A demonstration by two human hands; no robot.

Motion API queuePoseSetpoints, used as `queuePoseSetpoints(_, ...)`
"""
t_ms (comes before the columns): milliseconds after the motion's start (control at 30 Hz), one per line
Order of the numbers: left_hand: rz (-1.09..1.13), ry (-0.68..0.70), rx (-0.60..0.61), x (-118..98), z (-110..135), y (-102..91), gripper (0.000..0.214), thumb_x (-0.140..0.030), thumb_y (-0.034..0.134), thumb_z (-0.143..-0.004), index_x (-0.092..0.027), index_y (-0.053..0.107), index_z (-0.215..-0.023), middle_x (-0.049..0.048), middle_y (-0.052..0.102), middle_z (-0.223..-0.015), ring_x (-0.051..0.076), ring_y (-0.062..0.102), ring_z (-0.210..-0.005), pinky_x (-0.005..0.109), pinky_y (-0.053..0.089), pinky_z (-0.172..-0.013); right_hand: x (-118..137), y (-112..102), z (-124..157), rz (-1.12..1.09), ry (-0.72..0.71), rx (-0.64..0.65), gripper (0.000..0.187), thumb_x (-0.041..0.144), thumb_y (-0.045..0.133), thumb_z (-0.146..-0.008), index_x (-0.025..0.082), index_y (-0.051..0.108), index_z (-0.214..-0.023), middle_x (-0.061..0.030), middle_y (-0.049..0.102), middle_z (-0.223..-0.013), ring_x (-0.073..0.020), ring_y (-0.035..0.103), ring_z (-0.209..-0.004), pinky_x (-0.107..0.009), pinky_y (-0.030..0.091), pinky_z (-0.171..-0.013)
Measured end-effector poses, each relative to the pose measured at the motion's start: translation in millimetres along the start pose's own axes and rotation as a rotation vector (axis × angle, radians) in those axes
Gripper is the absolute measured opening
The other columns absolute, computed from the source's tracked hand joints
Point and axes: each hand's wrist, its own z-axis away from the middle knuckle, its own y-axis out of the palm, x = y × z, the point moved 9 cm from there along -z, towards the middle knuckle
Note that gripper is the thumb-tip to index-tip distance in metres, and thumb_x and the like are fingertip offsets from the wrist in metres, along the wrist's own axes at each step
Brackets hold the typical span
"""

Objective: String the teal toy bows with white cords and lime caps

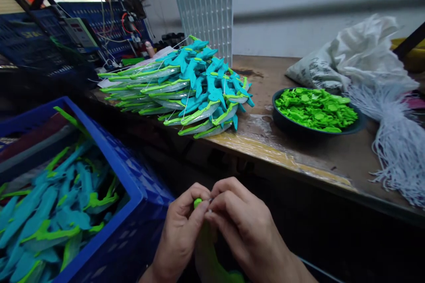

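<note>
Head view: green piece (206,254) clamped by fingers of left hand (179,230), pale bit (210,201) pinched by right hand (247,221); fine tip work, apparently; steady alignment is required next.

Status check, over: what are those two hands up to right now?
Left hand pinching green plastic piece, partly hidden. Right hand pinched close alongside, its hold too small to tell. Blue crate near left hand; nothing seen blocking.

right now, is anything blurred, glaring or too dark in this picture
All in the head view: glare on the glossy yellow strip edging the brown tabletop; deep shadow beneath it; the green curved piece below the left hand and right hand looks dim, soft.
</note>
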Motion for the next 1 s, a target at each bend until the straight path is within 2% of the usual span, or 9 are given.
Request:
queuePoseSetpoints(133, 0.093, -0.003, 0.085, 2.3, 1.0, 6.9, 0.015, -0.032, 0.057, -0.101, -0.019, 0.063, -0.095, 0.002, 0.052, -0.091, 0.013, 0.055, -0.078, 0.024, 0.047, -0.069, -29.4, 3.4, 0.9, -0.281, 0.282, 0.004, 0.017, 0.015, 0.074, -0.089, 0.018, 0.06, -0.08, 0.002, 0.06, -0.078, -0.0099, 0.059, -0.068, -0.018, 0.046, -0.059)
queuePoseSetpoints(233, 0.236, -0.039, 0.136, 5.0, 1.1, 12.0, 0.014, -0.031, 0.057, -0.101, -0.02, 0.063, -0.095, 0.0009, 0.051, -0.091, 0.01, 0.055, -0.066, 0.024, 0.045, -0.06, -53.7, 26.1, 12.2, -0.664, 0.543, 0.069, 0.025, 0.028, 0.08, -0.087, 0.019, 0.057, -0.08, 0.0035, 0.063, -0.067, -0.0123, 0.064, -0.055, -0.02, 0.047, -0.051)
queuePoseSetpoints(300, 0.301, -0.071, 0.18, 6.3, 1.0, 16.0, 0.015, -0.03, 0.056, -0.101, -0.019, 0.064, -0.093, 0.0002, 0.05, -0.088, 0.01, 0.055, -0.064, 0.024, 0.045, -0.06, -60.6, 37.4, 19.4, -0.848, 0.616, 0.076, 0.032, 0.034, 0.081, -0.087, 0.019, 0.054, -0.079, 0.0028, 0.064, -0.061, -0.0148, 0.066, -0.051, -0.021, 0.048, -0.048)
queuePoseSetpoints(433, 0.382, -0.129, 0.221, 9.6, 0.3, 20.4, 0.016, -0.028, 0.059, -0.1, -0.018, 0.066, -0.09, -0.0004, 0.05, -0.085, 0.009, 0.055, -0.065, 0.022, 0.045, -0.063, -64.8, 37.3, 22.8, -0.853, 0.521, 0.039, 0.031, 0.031, 0.081, -0.088, 0.018, 0.054, -0.077, 0.0017, 0.066, -0.062, -0.0151, 0.069, -0.054, -0.02, 0.052, -0.052)
queuePoseSetpoints(600, 0.482, -0.159, 0.129, 10.8, -2.3, 21.0, 0.019, -0.034, 0.065, -0.096, -0.017, 0.069, -0.087, -0.0012, 0.051, -0.081, 0.006, 0.053, -0.059, 0.019, 0.044, -0.058, -58.0, 24.7, 17.7, -0.623, 0.346, 0.05, 0.022, 0.025, 0.077, -0.091, 0.017, 0.06, -0.079, 0.0029, 0.065, -0.074, -0.0135, 0.072, -0.058, -0.018, 0.052, -0.053)
queuePoseSetpoints(700, 0.44, -0.169, 0.054, 11.6, -2.5, 19.3, 0.022, -0.033, 0.066, -0.095, -0.015, 0.068, -0.082, -0.0013, 0.051, -0.074, 0.005, 0.05, -0.055, 0.018, 0.043, -0.055, -51.0, 15.4, 16.4, -0.499, 0.339, 0.041, 0.014, 0.022, 0.069, -0.097, 0.017, 0.065, -0.084, 0.0015, 0.066, -0.079, -0.0112, 0.071, -0.062, -0.019, 0.055, -0.059)
queuePoseSetpoints(867, 0.392, -0.199, -0.012, 16.6, -2.1, 17.2, 0.023, -0.035, 0.072, -0.091, -0.014, 0.066, -0.082, -0.002, 0.052, -0.07, 0.006, 0.049, -0.053, 0.018, 0.041, -0.052, -38.5, 5.3, 19.1, -0.3, 0.315, 0.01, 0.015, 0.017, 0.059, -0.1, 0.018, 0.064, -0.086, 0.0005, 0.066, -0.08, -0.0093, 0.066, -0.067, -0.019, 0.053, -0.064)
queuePoseSetpoints(933, 0.392, -0.216, -0.039, 18.9, -2.6, 16.4, 0.024, -0.036, 0.074, -0.089, -0.014, 0.066, -0.081, -0.0024, 0.052, -0.065, 0.006, 0.049, -0.051, 0.018, 0.041, -0.052, -33.7, 5.2, 20.0, -0.172, 0.229, -0.007, 0.016, 0.015, 0.054, -0.102, 0.017, 0.061, -0.088, -0.0009, 0.064, -0.082, -0.0103, 0.064, -0.067, -0.021, 0.052, -0.064)
queuePoseSetpoints(1000, 0.403, -0.237, -0.067, 21.0, -3.1, 16.1, 0.023, -0.035, 0.076, -0.088, -0.015, 0.065, -0.083, -0.0036, 0.052, -0.059, 0.006, 0.049, -0.049, 0.017, 0.041, -0.051, -23.8, 6.2, 19.9, 0.039, 0.054, -0.031, 0.018, 0.013, 0.047, -0.103, 0.015, 0.06, -0.091, -0.005, 0.062, -0.087, -0.0133, 0.063, -0.074, -0.024, 0.052, -0.065)
